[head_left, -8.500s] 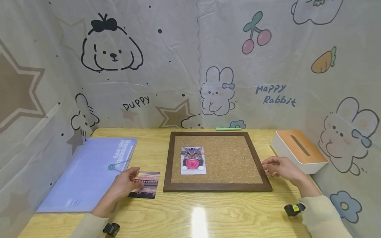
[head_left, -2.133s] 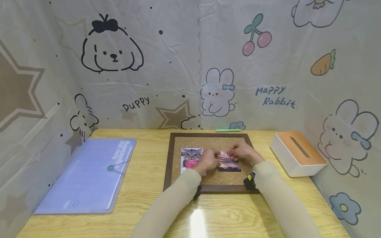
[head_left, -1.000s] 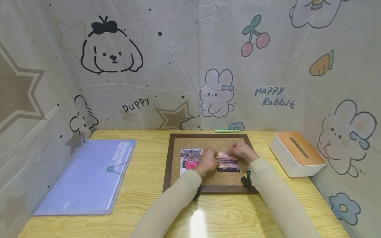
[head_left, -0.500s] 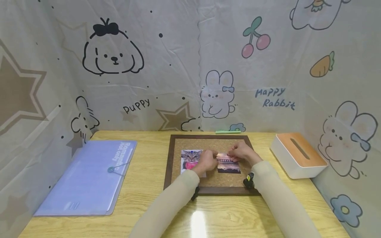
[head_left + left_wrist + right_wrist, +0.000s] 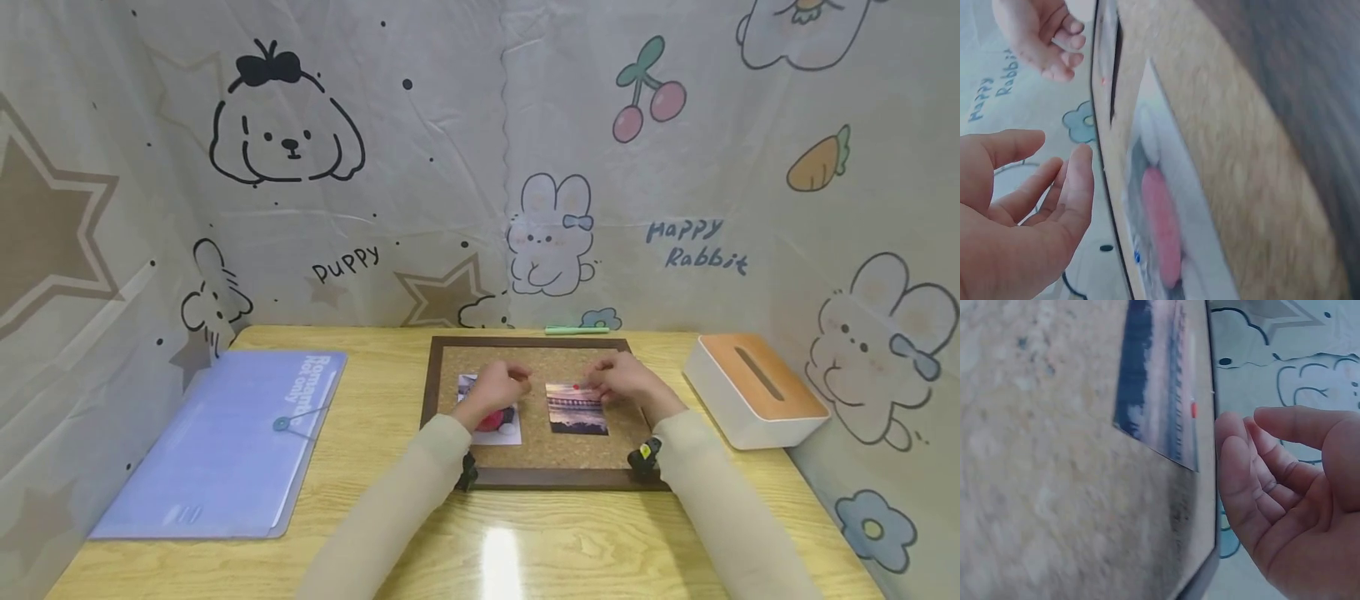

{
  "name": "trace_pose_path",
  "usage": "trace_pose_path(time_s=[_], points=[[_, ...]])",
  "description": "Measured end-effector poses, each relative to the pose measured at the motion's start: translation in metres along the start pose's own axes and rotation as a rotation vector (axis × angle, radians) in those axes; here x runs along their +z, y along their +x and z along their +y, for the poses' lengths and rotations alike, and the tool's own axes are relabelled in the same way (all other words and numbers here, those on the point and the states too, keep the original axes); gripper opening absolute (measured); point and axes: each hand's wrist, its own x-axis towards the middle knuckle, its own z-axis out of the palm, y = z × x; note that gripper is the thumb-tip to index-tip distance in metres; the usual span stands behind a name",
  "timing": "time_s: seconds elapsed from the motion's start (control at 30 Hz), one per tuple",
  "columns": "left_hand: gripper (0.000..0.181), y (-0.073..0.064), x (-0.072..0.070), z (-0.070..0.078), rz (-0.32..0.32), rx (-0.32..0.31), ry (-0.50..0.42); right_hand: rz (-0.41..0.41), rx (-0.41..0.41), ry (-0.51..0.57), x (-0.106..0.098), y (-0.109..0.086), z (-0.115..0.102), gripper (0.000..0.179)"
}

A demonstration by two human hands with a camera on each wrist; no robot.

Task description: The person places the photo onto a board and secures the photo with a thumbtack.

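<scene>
On the framed corkboard [image 5: 540, 454] two photos lie side by side. The sunset photo [image 5: 576, 412] has a red pushpin [image 5: 576, 387] at its top edge. My right hand [image 5: 622, 379] hovers just right of that pin, its fingers loosely bent around nothing. Over the cat photo [image 5: 506, 432] is my left hand [image 5: 495, 390], covering much of it. A blue pin [image 5: 1137, 257] shows on the cat photo in the left wrist view. Both hands look free of any object in the wrist views, with fingers relaxed and apart from the board.
A lilac document folder [image 5: 217, 450] with a string button lies on the left of the wooden table [image 5: 405, 542]. At the right stands a white tissue box [image 5: 757, 392] with an orange top. Behind the board lies a green pen [image 5: 576, 331].
The sunset photo went from the table beside the folder to the corkboard's right half. Both hands have just let go and drawn apart, uncovering a red pin at its top.
</scene>
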Motion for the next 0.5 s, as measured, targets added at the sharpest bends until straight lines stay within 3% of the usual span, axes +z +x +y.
trace_pose_path(time_s=[0.27,0.5], points=[[0.033,-0.008,-0.034,-0.005,-0.013,0.006,-0.024,0.036,-0.067,-0.043,-0.018,-0.017,-0.006,0.031],[0.029,-0.014,-0.068,-0.013,0.06,0.023,0.025,0.06,-0.12,-0.087,-0.035,-0.03,-0.007,0.032]])
